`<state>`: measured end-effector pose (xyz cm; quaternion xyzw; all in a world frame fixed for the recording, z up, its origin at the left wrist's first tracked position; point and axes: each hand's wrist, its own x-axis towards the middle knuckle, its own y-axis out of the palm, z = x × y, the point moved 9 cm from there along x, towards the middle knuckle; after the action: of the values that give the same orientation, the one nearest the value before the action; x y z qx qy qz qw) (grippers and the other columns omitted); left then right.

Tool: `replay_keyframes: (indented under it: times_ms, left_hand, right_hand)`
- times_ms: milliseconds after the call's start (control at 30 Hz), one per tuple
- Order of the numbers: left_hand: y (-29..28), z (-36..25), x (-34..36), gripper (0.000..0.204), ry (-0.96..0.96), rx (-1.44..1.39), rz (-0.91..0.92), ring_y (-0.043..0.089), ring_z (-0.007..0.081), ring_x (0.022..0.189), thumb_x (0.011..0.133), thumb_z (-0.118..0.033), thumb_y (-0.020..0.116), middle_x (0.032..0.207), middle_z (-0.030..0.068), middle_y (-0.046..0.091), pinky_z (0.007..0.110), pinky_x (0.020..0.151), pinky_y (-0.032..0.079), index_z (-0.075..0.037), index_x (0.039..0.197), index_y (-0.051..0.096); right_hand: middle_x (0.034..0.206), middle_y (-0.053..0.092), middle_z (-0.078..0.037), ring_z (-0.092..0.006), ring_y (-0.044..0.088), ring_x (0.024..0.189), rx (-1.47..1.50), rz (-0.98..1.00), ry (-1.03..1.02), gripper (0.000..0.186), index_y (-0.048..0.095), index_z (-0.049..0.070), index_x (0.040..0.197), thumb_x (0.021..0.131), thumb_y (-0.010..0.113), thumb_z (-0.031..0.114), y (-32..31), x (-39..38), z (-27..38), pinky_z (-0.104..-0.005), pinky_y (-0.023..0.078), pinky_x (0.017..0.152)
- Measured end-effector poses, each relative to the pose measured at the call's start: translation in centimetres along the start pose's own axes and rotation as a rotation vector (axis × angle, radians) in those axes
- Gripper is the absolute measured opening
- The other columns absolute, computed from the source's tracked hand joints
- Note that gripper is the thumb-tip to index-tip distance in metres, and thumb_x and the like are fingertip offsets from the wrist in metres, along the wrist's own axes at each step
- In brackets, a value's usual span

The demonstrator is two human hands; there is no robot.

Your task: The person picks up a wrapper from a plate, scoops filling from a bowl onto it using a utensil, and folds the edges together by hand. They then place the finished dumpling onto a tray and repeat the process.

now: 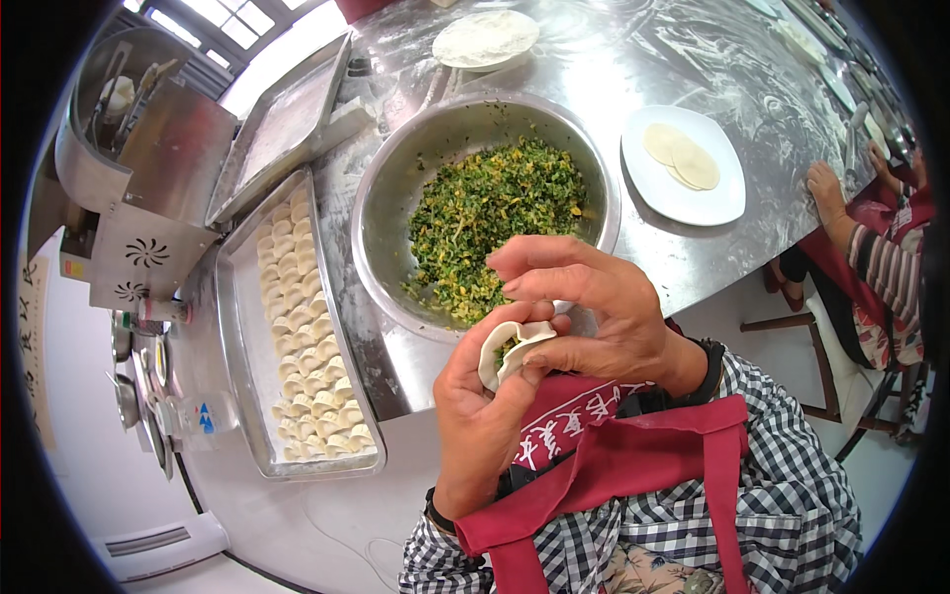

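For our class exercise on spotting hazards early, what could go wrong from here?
1. The dough wrapper in the left hand is open with green filling showing; squeezed unevenly by the right hand, it might leak or tear.
2. The shaped dumplings sit crowded in their tray, so neighbours may stick together.
3. The flat wrappers overlap on the white plate and could cling.
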<state>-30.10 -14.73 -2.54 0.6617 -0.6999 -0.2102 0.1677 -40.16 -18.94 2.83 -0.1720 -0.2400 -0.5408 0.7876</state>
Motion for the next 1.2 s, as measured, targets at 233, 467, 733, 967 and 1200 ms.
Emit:
replay_keyframes:
  times_ms: [233,467,733,967,1200]
  left_hand:
    - [-1.1,1.0,-0.1,0.05,-0.058,0.012,-0.076,0.055,0.0246,0.102,0.076,0.004,0.058,0.112,0.0162,0.052,0.034,0.088,0.046,0.005,0.122,0.04]
    - [-1.5,0.4,0.1,0.044,0.019,-0.093,-0.062,0.054,0.0211,0.101,0.079,0.003,0.058,0.113,0.0139,0.051,0.034,0.088,0.047,0.005,0.12,0.042]
    - [-1.5,-0.5,-0.4,0.045,0.124,0.183,-0.125,0.056,0.0185,0.099,0.082,-0.001,0.058,0.112,0.014,0.053,0.03,0.085,0.048,0.006,0.123,0.04]
    - [-1.5,0.6,-0.4,0.043,0.019,0.142,-0.032,0.054,0.0174,0.101,0.082,0.003,0.055,0.114,0.0139,0.053,0.028,0.088,0.044,0.007,0.122,0.042]
    - [-1.5,1.0,-0.3,0.046,-0.062,0.135,-0.036,0.049,0.017,0.108,0.078,0.009,0.048,0.12,0.0134,0.048,0.027,0.09,0.042,0.007,0.123,0.041]
  right_hand:
    - [0.107,0.055,-0.018,-0.0232,0.057,0.092,-0.039,0.105,-0.054,0.016,0.062,0.002,0.077,0.066,0.073,0.006,0.5,-0.6,-0.4,-0.032,0.047,0.077]
    - [0.103,0.058,-0.014,-0.0226,0.058,0.089,-0.143,0.008,-0.115,0.015,0.061,0.002,0.076,0.065,0.071,0.002,0.6,-0.6,-0.1,-0.0298,0.049,0.073]
    - [0.101,0.059,-0.012,-0.0227,0.058,0.085,-0.208,0.031,-0.169,0.017,0.06,0.002,0.077,0.064,0.071,0.001,0.7,-0.6,-0.2,-0.0314,0.048,0.07]
    - [0.104,0.057,-0.016,-0.0239,0.058,0.089,-0.201,0.105,-0.176,0.017,0.061,0.001,0.079,0.066,0.072,0.005,0.8,-0.8,-0.1,-0.0313,0.048,0.072]
    - [0.106,0.057,-0.016,-0.024,0.058,0.089,-0.157,0.148,-0.1,0.017,0.061,0.001,0.078,0.066,0.073,0.005,1.0,-0.7,-0.4,-0.0313,0.048,0.073]
